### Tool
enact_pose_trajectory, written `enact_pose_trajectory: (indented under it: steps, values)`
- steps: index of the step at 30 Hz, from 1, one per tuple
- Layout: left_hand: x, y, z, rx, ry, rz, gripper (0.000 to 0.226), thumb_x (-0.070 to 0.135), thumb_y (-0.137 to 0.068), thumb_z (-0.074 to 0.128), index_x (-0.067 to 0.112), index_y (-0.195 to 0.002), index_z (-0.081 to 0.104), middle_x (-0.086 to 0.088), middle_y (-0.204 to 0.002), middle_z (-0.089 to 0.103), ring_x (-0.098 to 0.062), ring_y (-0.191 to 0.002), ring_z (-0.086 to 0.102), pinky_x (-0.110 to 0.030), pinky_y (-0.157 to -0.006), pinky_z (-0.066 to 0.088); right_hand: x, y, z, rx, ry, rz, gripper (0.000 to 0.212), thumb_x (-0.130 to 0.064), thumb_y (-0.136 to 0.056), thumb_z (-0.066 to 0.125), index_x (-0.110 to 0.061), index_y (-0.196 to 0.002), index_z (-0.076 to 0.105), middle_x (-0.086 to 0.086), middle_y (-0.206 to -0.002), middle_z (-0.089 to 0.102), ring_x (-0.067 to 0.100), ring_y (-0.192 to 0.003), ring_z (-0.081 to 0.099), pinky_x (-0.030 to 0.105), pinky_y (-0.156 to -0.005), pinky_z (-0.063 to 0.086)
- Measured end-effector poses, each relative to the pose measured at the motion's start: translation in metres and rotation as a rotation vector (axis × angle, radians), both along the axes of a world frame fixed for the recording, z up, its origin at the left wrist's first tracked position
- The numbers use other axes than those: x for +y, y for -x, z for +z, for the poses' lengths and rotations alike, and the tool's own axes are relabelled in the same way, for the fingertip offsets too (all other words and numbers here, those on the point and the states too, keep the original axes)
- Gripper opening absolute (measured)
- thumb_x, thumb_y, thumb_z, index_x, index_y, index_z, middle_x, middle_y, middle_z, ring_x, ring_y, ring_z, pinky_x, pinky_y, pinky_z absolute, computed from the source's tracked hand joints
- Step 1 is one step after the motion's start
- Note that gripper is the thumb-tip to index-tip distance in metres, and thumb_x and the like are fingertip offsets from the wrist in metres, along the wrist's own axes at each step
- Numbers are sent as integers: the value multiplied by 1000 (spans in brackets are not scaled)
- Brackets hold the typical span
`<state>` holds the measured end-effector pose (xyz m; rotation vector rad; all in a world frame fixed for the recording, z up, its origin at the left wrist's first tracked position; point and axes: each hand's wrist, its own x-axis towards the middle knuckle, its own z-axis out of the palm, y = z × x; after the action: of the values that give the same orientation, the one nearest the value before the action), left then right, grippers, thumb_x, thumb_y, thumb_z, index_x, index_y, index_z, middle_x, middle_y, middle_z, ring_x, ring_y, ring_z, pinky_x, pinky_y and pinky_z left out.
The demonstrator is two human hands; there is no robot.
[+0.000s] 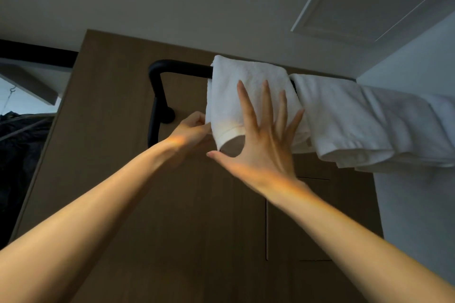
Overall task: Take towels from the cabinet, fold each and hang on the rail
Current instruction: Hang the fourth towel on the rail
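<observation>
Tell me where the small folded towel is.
Head view, centre: the small folded towel hangs over the black rail, left of the larger towel.

Left hand (190, 128) pinches towel (246, 76) on rail (182, 67); right hand (266, 152) (fingers (267, 101) spread) seemingly touches it.

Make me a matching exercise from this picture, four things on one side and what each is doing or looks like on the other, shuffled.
1 left hand
2 right hand
3 rail
4 larger towel

A black, bent down at its left end
B fingers straight and spread over the small towel's front
C hangs on the rail, right of the small towel
D pinches the small towel's left edge

Pairs: 1-D, 2-B, 3-A, 4-C
</observation>
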<state>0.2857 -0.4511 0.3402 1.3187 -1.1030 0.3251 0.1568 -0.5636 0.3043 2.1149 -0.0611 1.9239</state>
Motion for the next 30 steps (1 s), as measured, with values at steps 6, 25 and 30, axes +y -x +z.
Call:
enact_pose_trajectory:
  steps: [6,25,30]
  values:
    - [16,2,2,-51,-78,-42,33,34,-76,72,15,-97,55,-19,-96,67,-36,-103,63,-48,-103,45,2,-34,2,-137,-72,65,119,-49,-70,74,-23,-152,-8,20,-161,4,37,-148,-2,64,-115,0]
    - [-17,11,-13,-110,156,45,19,15,-88,66,12,-85,47,-4,-78,58,-5,-60,59,-18,-54,51,-27,-6,24,-204,368,-178,57,-9,-76,64,-8,-132,57,10,-135,58,35,-115,57,44,-88,47]
    - [-47,32,-16,-173,104,-51,20,14,-85,71,15,-87,51,5,-75,57,4,-56,57,-10,-51,44,-34,-13,26,-153,236,-297,66,-9,-73,70,-12,-136,52,6,-143,51,32,-105,55,41,-79,44]
